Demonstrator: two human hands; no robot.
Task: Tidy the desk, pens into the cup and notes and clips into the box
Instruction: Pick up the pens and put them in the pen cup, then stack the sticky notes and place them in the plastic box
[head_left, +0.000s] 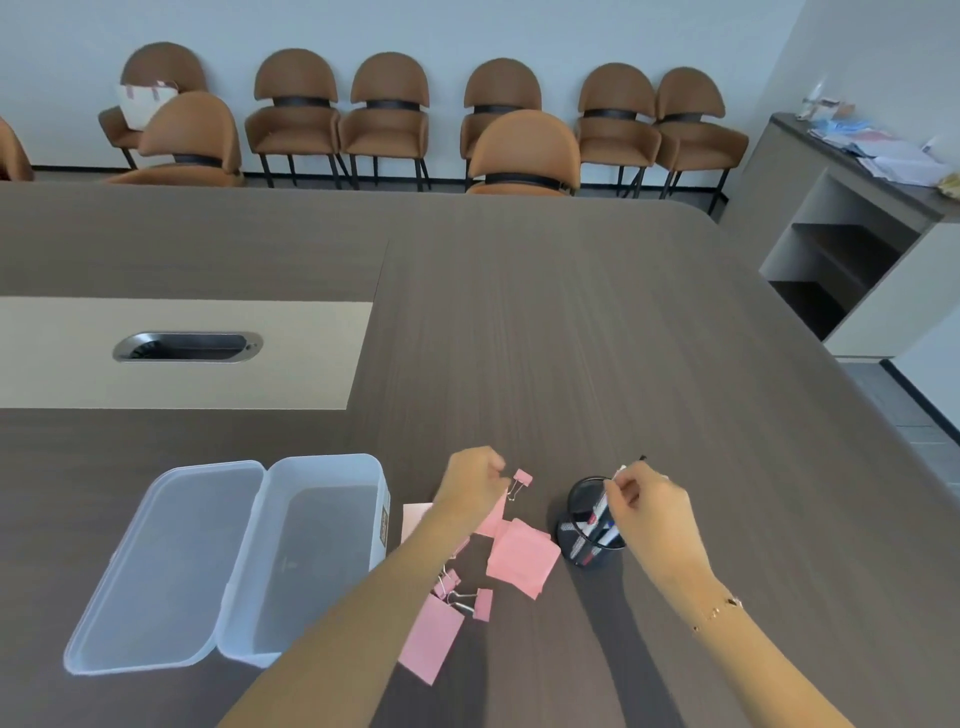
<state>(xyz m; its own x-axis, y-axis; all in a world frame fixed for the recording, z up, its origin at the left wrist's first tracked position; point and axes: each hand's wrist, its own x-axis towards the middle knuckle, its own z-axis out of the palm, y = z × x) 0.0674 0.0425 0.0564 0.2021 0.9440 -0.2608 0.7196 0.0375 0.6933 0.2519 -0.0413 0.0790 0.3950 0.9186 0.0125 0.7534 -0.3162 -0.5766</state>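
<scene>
A clear plastic box (332, 545) stands open at the near left, its hinged lid (156, 571) lying flat beside it. Pink notes (522, 558) lie scattered between the box and a black mesh cup (576, 525) that holds several pens. My right hand (652, 512) is over the cup, fingers pinched on a pen (621, 470) whose lower part is inside the cup. Just left of a pink binder clip (519, 480), my left hand (470, 486) has its fingers curled; whether it touches the clip is unclear. More pink clips (465, 595) lie under my left forearm.
The dark wooden table (571, 312) stretches far ahead, with a beige inset and a metal cable port (187, 347) at the left. Brown chairs (522, 156) line the far side and wall. A grey cabinet (857, 208) with papers stands at the right.
</scene>
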